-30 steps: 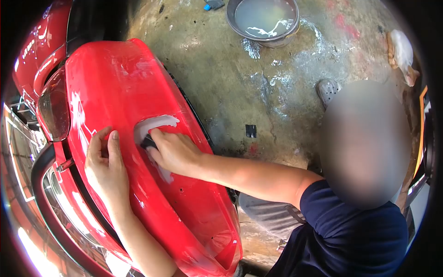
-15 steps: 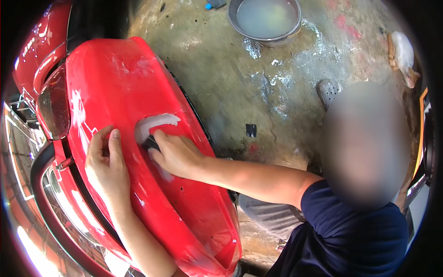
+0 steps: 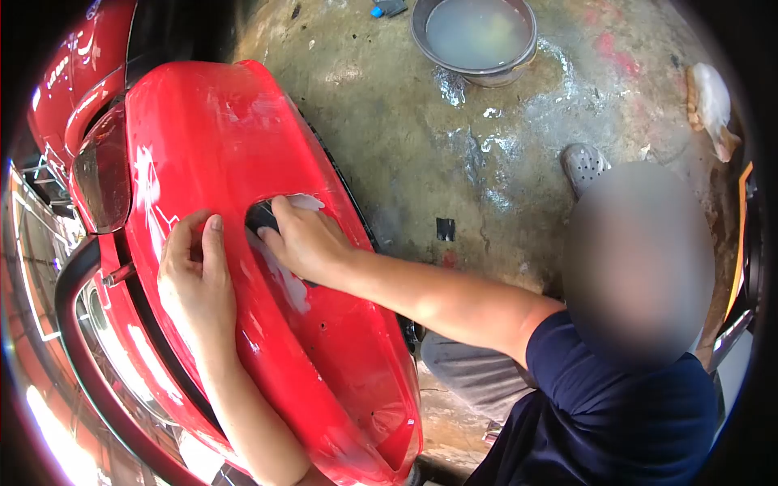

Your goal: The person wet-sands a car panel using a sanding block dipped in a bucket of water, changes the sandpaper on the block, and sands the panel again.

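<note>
A red vehicle body panel (image 3: 203, 130) stretches from the upper left to the lower middle. Around its recess lies a curved grey patch (image 3: 291, 283). My right hand (image 3: 312, 239) grips a black block (image 3: 261, 217) and presses it on the upper left part of this patch, hiding some of it. To the left, my left hand (image 3: 198, 279) rests on the red surface with curved fingers, the thumb apart and nothing held.
A bucket of cloudy water (image 3: 478, 36) stands on the wet floor. A grey clog (image 3: 585, 168) and a white-and-orange cat (image 3: 711, 105) are at the right. A blurred oval shows above a navy shirt (image 3: 624, 421). Another red vehicle part (image 3: 77, 73) is at the upper left.
My right hand has moved up along the recess with the black block, uncovering more grey lower down and covering part of the top. The left hand keeps its place on the panel. The view has shifted slightly.
</note>
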Demonstrator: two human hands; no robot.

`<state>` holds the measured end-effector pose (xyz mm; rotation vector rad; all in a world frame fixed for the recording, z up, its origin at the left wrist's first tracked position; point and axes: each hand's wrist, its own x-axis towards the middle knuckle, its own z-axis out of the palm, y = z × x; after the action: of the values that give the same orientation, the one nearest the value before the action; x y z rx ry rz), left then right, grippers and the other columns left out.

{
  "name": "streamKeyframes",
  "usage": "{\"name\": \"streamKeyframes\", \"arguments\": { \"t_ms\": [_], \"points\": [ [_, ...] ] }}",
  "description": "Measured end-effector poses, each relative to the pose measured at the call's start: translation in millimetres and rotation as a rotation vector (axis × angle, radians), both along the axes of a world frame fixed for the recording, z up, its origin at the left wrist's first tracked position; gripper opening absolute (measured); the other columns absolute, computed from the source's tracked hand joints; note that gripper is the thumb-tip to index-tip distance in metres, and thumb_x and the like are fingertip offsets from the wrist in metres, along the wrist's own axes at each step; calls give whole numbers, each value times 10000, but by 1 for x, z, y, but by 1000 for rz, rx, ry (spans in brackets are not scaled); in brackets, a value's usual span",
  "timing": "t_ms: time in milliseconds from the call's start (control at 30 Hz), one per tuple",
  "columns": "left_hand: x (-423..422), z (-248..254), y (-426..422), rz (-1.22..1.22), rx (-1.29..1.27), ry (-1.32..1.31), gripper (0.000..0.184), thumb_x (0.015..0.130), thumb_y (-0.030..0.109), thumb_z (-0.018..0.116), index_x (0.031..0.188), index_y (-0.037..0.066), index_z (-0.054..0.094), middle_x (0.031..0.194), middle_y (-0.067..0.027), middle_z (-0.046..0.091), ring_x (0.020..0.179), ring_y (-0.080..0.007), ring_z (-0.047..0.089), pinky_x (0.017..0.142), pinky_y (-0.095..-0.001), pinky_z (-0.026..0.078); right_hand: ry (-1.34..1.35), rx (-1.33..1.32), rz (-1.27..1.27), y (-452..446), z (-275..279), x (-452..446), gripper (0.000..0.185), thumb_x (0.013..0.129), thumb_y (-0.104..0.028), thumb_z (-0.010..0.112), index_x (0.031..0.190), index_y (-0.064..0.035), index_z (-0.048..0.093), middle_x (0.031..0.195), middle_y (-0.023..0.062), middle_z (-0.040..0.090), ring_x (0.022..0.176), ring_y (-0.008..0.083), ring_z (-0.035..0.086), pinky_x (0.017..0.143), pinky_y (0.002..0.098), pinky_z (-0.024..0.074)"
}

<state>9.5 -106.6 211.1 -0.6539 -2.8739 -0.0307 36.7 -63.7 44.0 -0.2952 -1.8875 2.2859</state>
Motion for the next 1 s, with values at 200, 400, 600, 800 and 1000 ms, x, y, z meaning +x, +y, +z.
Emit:
{"name": "streamKeyframes", "arguments": {
  "t_ms": [200,400,600,800,1000],
  "points": [
    [-1,0,0,1,-18,15,251,998,250,717,1104,24,752,913,-152,719,716,-206,630,665,-338,506,31,-19,-47,-16,-13,13,316,993,-221,648,1072,50,507,880,331,686,838,543,673,707,607,523],
    [4,5,10,13,-48,9,297,1025,267,685,1129,-5,741,894,-120,726,800,-150,645,750,-318,511,-23,7,-43,-18,-11,19,326,994,-216,652,1090,55,498,895,336,686,855,548,672,713,611,526],
    [5,5,10,75,-56,-31,285,1020,262,688,1137,9,747,912,-127,733,830,-175,675,771,-329,523,-14,20,-105,-11,-9,-1,317,991,-202,653,1089,63,509,906,333,691,874,543,680,721,610,528],
    [3,3,9,32,-58,-4,277,1023,251,684,1135,5,744,931,-133,740,845,-181,681,785,-327,526,18,-3,-53,-17,-13,15,299,988,-173,654,1070,71,503,933,347,689,883,541,684,721,593,537],
    [4,6,10,19,-54,11,277,1022,257,681,1137,13,745,952,-135,745,854,-185,686,800,-328,527,-2,-23,-27,-16,-8,33,316,995,-184,649,1084,78,497,936,351,688,883,547,681,716,602,532]
  ]
}}
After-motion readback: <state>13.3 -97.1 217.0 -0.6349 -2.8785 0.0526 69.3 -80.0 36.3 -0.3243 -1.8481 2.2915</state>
